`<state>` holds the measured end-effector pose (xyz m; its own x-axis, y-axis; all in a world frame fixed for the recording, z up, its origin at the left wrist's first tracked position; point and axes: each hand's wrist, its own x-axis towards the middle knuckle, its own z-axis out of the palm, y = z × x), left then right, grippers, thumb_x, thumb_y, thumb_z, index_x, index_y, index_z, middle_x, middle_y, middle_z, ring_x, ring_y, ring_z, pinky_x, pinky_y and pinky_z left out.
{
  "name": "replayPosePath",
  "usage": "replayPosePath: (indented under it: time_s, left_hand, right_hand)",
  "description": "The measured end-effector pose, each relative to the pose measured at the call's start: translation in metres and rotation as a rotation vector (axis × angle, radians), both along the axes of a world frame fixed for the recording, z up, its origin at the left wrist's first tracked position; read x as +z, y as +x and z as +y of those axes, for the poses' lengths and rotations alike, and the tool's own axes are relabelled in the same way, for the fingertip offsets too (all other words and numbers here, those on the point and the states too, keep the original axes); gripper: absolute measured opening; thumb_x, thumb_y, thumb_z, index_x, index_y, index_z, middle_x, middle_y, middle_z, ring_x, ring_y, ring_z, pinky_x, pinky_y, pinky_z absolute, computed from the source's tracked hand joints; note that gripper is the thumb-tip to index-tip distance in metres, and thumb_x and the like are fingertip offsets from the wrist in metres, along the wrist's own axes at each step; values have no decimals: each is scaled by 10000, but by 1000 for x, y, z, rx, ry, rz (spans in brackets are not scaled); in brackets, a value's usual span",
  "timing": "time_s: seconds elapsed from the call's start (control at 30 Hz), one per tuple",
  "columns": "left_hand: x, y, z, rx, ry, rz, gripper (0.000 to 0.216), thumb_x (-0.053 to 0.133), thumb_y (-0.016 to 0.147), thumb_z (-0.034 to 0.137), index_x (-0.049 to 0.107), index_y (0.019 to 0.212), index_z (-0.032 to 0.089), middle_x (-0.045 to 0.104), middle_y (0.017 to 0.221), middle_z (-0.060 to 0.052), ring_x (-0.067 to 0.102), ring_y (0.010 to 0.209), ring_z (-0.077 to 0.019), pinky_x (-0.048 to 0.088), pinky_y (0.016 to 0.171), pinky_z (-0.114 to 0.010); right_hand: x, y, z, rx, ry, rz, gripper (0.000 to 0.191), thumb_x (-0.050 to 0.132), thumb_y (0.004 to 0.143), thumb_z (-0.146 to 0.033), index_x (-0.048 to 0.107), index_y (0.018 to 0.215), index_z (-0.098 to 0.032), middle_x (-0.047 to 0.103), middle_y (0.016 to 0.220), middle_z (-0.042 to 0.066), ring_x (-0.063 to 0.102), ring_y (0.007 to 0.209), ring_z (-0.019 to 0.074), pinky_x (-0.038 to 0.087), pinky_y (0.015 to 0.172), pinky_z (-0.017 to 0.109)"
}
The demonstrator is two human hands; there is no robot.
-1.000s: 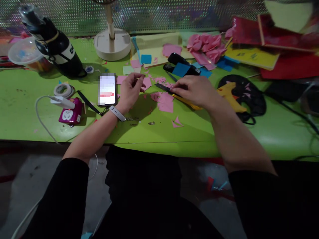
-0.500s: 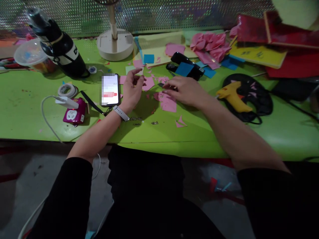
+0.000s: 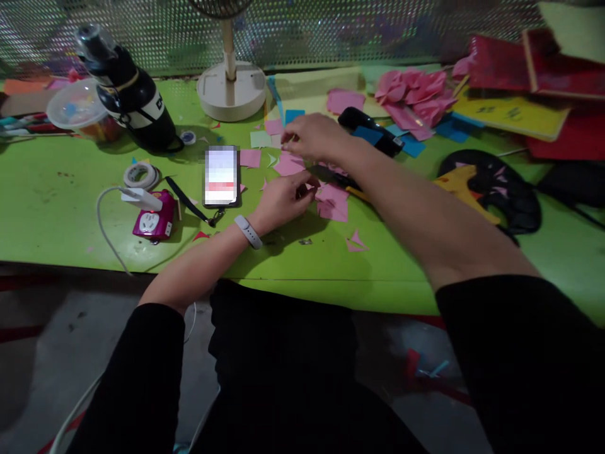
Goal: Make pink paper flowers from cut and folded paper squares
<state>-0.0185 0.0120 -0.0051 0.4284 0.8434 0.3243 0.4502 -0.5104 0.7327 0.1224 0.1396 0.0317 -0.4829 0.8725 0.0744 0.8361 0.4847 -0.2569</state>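
The person sits at a green table point(image 3: 57, 189) that is covered with paper scraps. The left hand point(image 3: 282, 198) rests on the table with its fingers curled toward the thumb, just beside a pink paper piece point(image 3: 333, 203). I cannot tell if it pinches some small scrap. The right hand point(image 3: 312, 137) reaches across above the left one, palm down, with the fingers bent loosely over a pink paper square point(image 3: 288, 165). I cannot tell if it grips anything. A phone point(image 3: 220, 176) lies just left of both hands. Farther left are a roll of tape point(image 3: 140, 174) and a black bottle point(image 3: 130, 94). A yellow glue gun point(image 3: 467, 189) lies well to the right.
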Motion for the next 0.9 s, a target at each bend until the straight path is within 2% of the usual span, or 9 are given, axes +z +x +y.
replayPosePath:
  time_s: [0.1,0.2,0.3,0.4,0.5,0.6,0.7,0.77,0.9]
  left_hand:
    - [-1,0,1,-55,14,56,146,619,967,190,735,1052,167,789,880,-74,696,749,-156,512,685,-290]
    - [-2,1,1,-86,31,90,144,629,959,184,735,1056,175,792,902,-76,705,758,-160,522,690,-293]
    - [-3,2,2,-84,34,105,140,625,963,183,740,1041,180,789,890,-77,699,737,-162,518,680,-302]
    - [-3,2,3,-70,32,121,158,612,970,184,747,1053,174,779,852,-76,679,697,-164,504,664,-314]
    - [-3,2,4,-62,37,126,173,607,963,179,755,1050,168,762,803,-68,655,664,-162,481,643,-311]
    - [-1,2,4,-73,26,92,171,603,942,157,760,1009,173,751,775,-55,626,635,-144,450,615,-288]
    - [3,-2,5,-41,-6,35,163,607,939,181,761,993,171,739,759,-50,584,611,-133,419,600,-275]
    - [5,-5,7,23,-28,-26,152,618,943,204,760,983,168,712,721,-42,549,595,-132,398,595,-277]
    - [6,-10,15,123,-97,-172,123,629,949,190,749,976,181,684,691,-31,523,579,-130,378,589,-285]
  right_hand:
    - [13,-16,18,-79,39,-123,54,763,942,-199,767,989,-224,766,1129,61,579,943,206,450,891,389]
    - [23,-10,31,-141,34,-171,162,898,800,-141,796,916,-189,765,947,50,567,845,191,434,876,389]
    - [30,11,35,-187,40,-178,192,962,704,-140,793,781,-190,653,670,-29,429,656,123,410,838,356]
    - [38,42,30,-206,62,-150,218,937,687,-64,778,695,-212,500,534,-95,242,571,85,376,788,321]
    - [44,78,23,-268,108,-124,228,936,661,-57,785,689,-225,495,509,-96,370,576,91,383,798,339]
    - [44,110,13,-322,145,-140,264,966,650,-111,826,865,-172,766,827,47,635,794,183,414,850,393]
    - [36,129,0,-315,41,-313,510,878,857,-287,737,1288,-54,716,1304,295,689,1104,323,436,874,423]
    - [29,133,-7,-334,-50,-402,567,778,959,-342,651,1397,-4,665,1372,335,666,1199,368,446,874,428]
    - [16,132,-11,-361,-33,-339,483,743,981,-229,648,1380,25,683,1348,316,655,1240,343,440,894,407]
